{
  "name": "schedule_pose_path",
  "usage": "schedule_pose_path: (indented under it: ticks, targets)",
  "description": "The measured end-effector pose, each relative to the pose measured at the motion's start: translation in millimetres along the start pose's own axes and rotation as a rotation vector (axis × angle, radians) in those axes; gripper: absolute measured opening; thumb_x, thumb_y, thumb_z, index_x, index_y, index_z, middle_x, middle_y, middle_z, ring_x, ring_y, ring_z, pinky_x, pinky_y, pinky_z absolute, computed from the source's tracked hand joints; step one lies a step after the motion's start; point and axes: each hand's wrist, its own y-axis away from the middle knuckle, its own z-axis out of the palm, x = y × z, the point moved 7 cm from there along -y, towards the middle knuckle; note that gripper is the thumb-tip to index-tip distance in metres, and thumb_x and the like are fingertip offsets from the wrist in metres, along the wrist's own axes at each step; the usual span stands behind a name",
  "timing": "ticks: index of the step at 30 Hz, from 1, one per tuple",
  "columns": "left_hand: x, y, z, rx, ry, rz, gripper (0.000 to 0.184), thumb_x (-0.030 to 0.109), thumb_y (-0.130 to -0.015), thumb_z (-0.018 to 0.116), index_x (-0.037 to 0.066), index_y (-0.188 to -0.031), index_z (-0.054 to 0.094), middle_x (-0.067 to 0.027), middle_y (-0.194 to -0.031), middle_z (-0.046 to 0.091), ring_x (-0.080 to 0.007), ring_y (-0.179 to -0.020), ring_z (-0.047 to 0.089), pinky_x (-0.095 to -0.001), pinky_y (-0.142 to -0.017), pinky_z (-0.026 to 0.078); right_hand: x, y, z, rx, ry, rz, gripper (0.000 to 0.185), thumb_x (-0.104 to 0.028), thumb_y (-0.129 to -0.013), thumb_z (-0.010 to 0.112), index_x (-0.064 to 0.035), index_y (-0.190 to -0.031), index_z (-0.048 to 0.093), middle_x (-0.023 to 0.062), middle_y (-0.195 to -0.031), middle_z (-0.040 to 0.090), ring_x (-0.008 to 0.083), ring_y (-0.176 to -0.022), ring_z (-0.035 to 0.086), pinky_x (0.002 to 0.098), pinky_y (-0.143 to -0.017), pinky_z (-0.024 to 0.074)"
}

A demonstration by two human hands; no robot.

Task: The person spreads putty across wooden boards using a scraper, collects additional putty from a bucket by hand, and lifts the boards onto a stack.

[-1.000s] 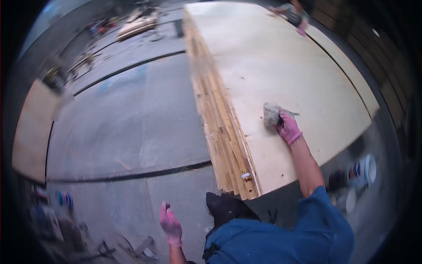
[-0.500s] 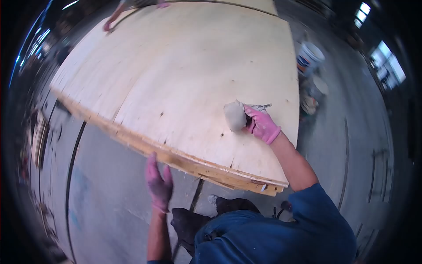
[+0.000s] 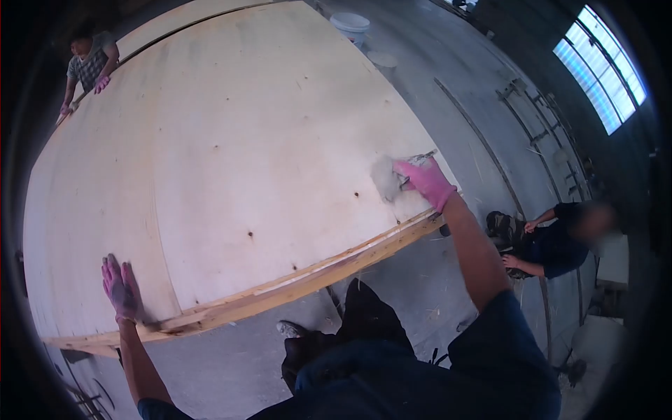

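My left hand (image 3: 120, 288), in a stained pink glove, lies open with fingers spread on the near left part of a large plywood sheet (image 3: 273, 133). Toward the right edge of the sheet, my right hand (image 3: 428, 183), in a pink glove, is closed around what looks like a putty knife (image 3: 423, 155). Its smeared metal end sticks out above the hand. Just left of the fingers is a blurred grey mass of putty (image 3: 384, 179); whether it touches the sheet I cannot tell. Dark knots dot the pale wood.
A person (image 3: 91, 63) in pink gloves leans at the sheet's far left edge. Another person (image 3: 560, 238) in dark clothes is low down at the right. A white bucket (image 3: 350, 26) stands beyond the sheet. Metal rails (image 3: 479, 143) run along the floor.
My left hand has come from beside the sheet's near edge onto its surface, farther left. My right hand still holds the tool near the right edge. The view has turned right, bringing in another person.
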Motion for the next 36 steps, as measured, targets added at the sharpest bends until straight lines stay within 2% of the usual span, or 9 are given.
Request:
schedule_pose_path:
  ticks: [4,7,10,16,19,21,26,32,36]
  targets:
    - [-5.9,-4.2,-10.4,0.019,-0.027,-0.023,0.059,0.038,-0.106,0.039,0.002,-0.152,0.032,-0.0204,-0.158,0.031,-0.0359,-0.148,0.026,-0.0453,-0.119,0.022,-17.9,-24.5,1.4,0.193,0.717,-0.101,0.04,-0.024,-0.087,0.069,-0.0003,-0.119,0.066,0.0143,-0.114,0.07,0.0256,-0.099,0.069,0.0345,-0.085,0.0564]
    - [-17.3,-7.4,0.7,0.051,-0.035,0.021,0.058,0.038,-0.106,0.038,0.002,-0.152,0.033,-0.0201,-0.158,0.031,-0.036,-0.148,0.026,-0.0453,-0.119,0.022,-8.9,14.1,23.7,-0.071,0.755,-0.081,0.033,-0.028,-0.083,0.072,-0.0056,-0.108,0.073,0.0163,-0.107,0.072,0.0303,-0.104,0.067,0.0366,-0.09,0.0535]
    - [-10.8,-10.8,2.7,0.09,-0.07,0.013,0.059,0.039,-0.106,0.038,0.001,-0.151,0.034,-0.0206,-0.157,0.033,-0.0367,-0.147,0.027,-0.0455,-0.119,0.022,5.4,77.9,33.0,-0.106,0.804,-0.341,0.028,-0.03,-0.082,0.074,-0.0059,-0.097,0.076,0.0164,-0.097,0.074,0.0331,-0.098,0.069,0.0397,-0.089,0.0529]
    - [3.4,-5.4,-1.9,0.22,0.015,0.003,0.059,0.031,-0.101,0.053,-0.005,-0.146,0.04,-0.0272,-0.149,0.042,-0.0427,-0.14,0.037,-0.0497,-0.116,0.029,-3.3,116.7,131.5,0.135,1.123,-0.445,0.022,-0.024,-0.083,0.074,-0.0059,-0.095,0.076,0.0155,-0.093,0.074,0.0274,-0.093,0.071,0.0367,-0.081,0.0563]
    - [6.9,-1.1,1.7,0.246,0.012,0.26,0.074,0.035,-0.094,0.061,-0.012,-0.145,0.036,-0.0296,-0.151,0.037,-0.044,-0.143,0.031,-0.0524,-0.119,0.021,-11.1,84.1,205.1,-0.143,0.305,-0.217,0.025,-0.013,-0.083,0.074,-0.0051,-0.107,0.071,0.0063,-0.1,0.074,0.0175,-0.079,0.068,0.0322,-0.068,0.0549]
    - [9.3,-24.9,-24.1,-0.043,0.187,0.311,0.08,0.043,-0.095,0.056,-0.011,-0.149,0.029,-0.0296,-0.154,0.031,-0.0444,-0.146,0.025,-0.0532,-0.119,0.019,-54.8,55.9,273.9,-0.142,0.031,-0.183,0.03,-0.013,-0.085,0.072,-0.0048,-0.114,0.068,0.005,-0.101,0.073,0.0138,-0.08,0.066,0.0311,-0.066,0.0541]
    - [-171.1,-127.4,15.9,0.012,0.027,-0.107,0.075,0.046,-0.099,0.049,-0.006,-0.151,0.029,-0.026,-0.157,0.029,-0.0419,-0.147,0.025,-0.0506,-0.119,0.019,-126.4,-108.7,399.8,-0.311,-0.399,-0.161,0.027,-0.015,-0.09,0.071,-0.0065,-0.115,0.064,0.0064,-0.109,0.069,0.0154,-0.089,0.068,0.0324,-0.073,0.0577]
    - [-212.2,-146.8,16.7,-0.024,-0.007,-0.344,0.066,0.044,-0.102,0.046,0.003,-0.152,0.032,-0.0199,-0.157,0.032,-0.0352,-0.148,0.025,-0.0485,-0.119,0.02,-134.5,-264.8,523.0,-0.437,-0.514,0.108,0.03,-0.02,-0.088,0.072,-0.0023,-0.112,0.065,0.0103,-0.107,0.07,0.0204,-0.094,0.069,0.0356,-0.078,0.0593]
    - [-214.6,-143.6,20.7,0.022,-0.016,-0.324,0.067,0.046,-0.102,0.045,0.003,-0.151,0.033,-0.02,-0.157,0.032,-0.0357,-0.148,0.025,-0.0485,-0.119,0.021,-181.1,-305.4,549.4,-0.225,0.549,-0.324,0.047,-0.033,-0.082,0.072,-0.0007,-0.114,0.065,0.0172,-0.11,0.07,0.0313,-0.102,0.068,0.0426,-0.088,0.056]
